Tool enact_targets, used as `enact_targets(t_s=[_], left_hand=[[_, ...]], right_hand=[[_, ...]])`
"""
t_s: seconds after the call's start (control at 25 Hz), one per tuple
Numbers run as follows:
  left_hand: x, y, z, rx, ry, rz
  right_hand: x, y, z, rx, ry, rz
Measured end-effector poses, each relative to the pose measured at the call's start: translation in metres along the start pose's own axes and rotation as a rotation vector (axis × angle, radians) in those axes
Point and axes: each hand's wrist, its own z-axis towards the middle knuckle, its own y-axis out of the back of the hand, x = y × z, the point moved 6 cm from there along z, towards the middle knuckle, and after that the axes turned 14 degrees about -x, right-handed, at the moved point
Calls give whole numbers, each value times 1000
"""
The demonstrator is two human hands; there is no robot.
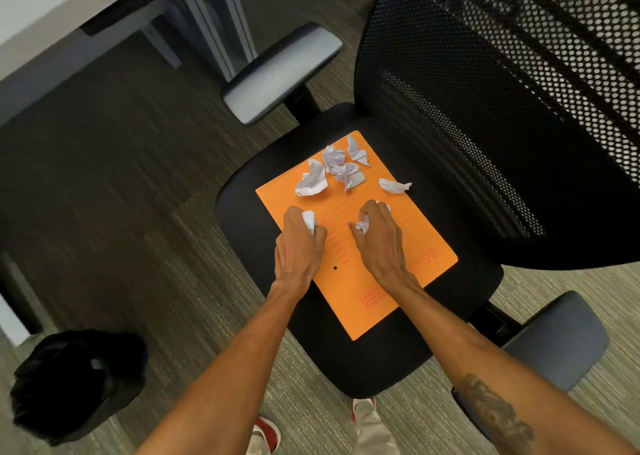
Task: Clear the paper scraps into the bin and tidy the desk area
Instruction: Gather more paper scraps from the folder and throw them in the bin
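Note:
An orange folder (pixel 349 291) lies on the black seat (pixel 249 212) of an office chair. Several crumpled white paper scraps (pixel 341 168) are scattered over its far end. My left hand (pixel 299 243) rests on the folder with its fingers closed around one paper scrap (pixel 309 220). Beside it, my right hand (pixel 379 239) grips another paper scrap (pixel 363 225). A bin with a black bag liner (pixel 78 382) stands on the carpet at the lower left, well apart from the chair.
The chair's mesh backrest (pixel 502 108) rises at the right, with armrests at the top (pixel 280 73) and lower right (pixel 554 343). A white desk (pixel 41 7) with grey legs (pixel 214 21) fills the upper left. My red shoes (pixel 268 432) stand on the carpet below.

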Motion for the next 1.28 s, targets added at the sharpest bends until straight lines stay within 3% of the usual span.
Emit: enact_targets(t_s=[0.28, 0.48, 0.6, 0.8, 1.0, 1.28], left_hand=[[19, 26, -19, 12, 44, -67], [39, 46, -32, 103, 152, -249], [53, 62, -33, 115, 149, -278], [105, 111, -25, 35, 203, -370], [173, 184, -26, -146, 293, -368], [288, 279, -39, -246, 444, -357]], right_hand=[[12, 5, -21, 35, -211, 275], [55, -23, -49, 367, -617, 1078], [93, -41, -70, 562, -728, 1301], [158, -80, -103, 749, -821, 1302], [228, -133, -142, 887, -711, 1121], [321, -215, -221, 1008, -591, 906]])
